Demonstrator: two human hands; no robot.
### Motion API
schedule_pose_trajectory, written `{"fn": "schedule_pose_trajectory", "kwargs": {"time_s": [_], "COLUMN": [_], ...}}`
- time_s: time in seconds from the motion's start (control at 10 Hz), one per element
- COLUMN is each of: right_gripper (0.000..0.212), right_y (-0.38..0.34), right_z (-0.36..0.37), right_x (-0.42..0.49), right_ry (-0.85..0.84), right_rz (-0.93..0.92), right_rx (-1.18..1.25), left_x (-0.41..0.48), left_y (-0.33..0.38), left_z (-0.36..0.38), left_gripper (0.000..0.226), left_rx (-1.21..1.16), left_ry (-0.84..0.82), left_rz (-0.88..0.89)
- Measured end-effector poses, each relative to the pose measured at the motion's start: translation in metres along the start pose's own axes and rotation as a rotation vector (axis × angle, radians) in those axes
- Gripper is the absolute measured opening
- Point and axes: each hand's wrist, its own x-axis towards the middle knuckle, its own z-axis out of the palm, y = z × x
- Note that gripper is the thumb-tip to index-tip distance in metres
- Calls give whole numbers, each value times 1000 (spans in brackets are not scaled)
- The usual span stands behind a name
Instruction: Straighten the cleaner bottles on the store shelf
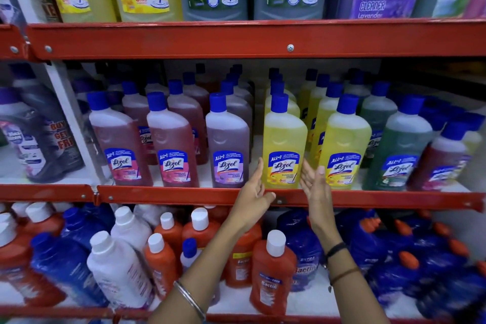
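Observation:
On the middle shelf stands a front row of blue-capped Lizol cleaner bottles. A yellow bottle stands upright at the centre front. My left hand is open just left of its base, fingertips beside the label. My right hand is open just right of its base, palm facing the bottle. Neither hand clearly touches it. A purple bottle stands to its left and a second yellow bottle leans slightly to its right. Two pink bottles lean left further along.
A green bottle and a dark red one tilt at the right end. The upper shelf carries large cleaner jugs. The lower shelf holds crowded orange, white and blue bottles beneath my forearms. Grey bottles fill the left bay.

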Motion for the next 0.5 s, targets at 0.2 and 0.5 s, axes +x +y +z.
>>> {"fn": "schedule_pose_trajectory", "kwargs": {"time_s": [0.2, 0.5], "right_gripper": [109, 95], "right_y": [2, 9], "right_z": [-2, -6], "right_x": [1, -8], "right_ry": [40, 165], "right_rz": [21, -43], "right_rx": [25, 90], "left_x": [1, -9], "left_y": [1, 8], "left_z": [0, -1], "left_gripper": [83, 59], "left_rx": [1, 32], "left_ry": [8, 163], "left_rz": [-24, 214]}}
